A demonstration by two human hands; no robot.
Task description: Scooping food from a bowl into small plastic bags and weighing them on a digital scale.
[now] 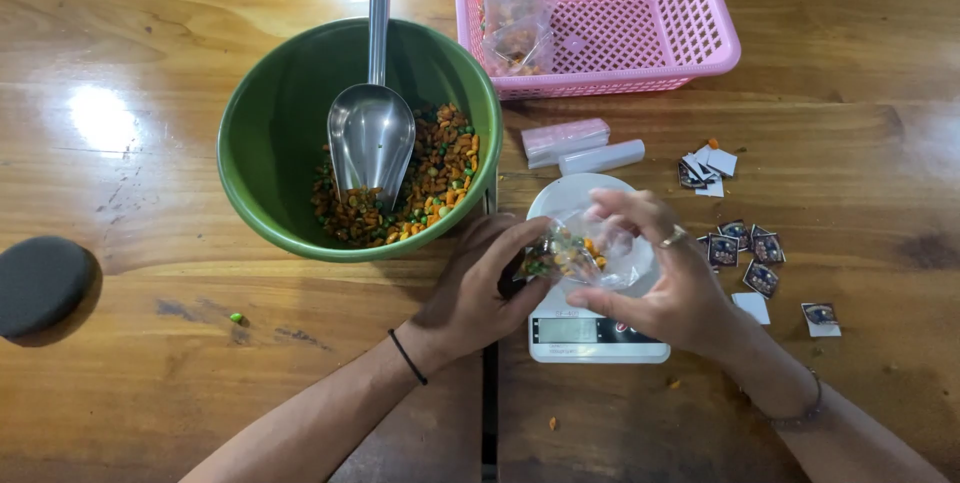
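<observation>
Wooden table (150, 363): clear bag (585, 251) holds colourful snack mix.

I take this for a small home packing spot rather than a factory: I see a worn, glossy wooden surface (200, 393), a green bowl (270, 123) of mixed snacks with a metal scoop (372, 128), a small digital scale (590, 328), a pink basket (640, 33) far right, and little printed labels (745, 248) scattered right.
</observation>
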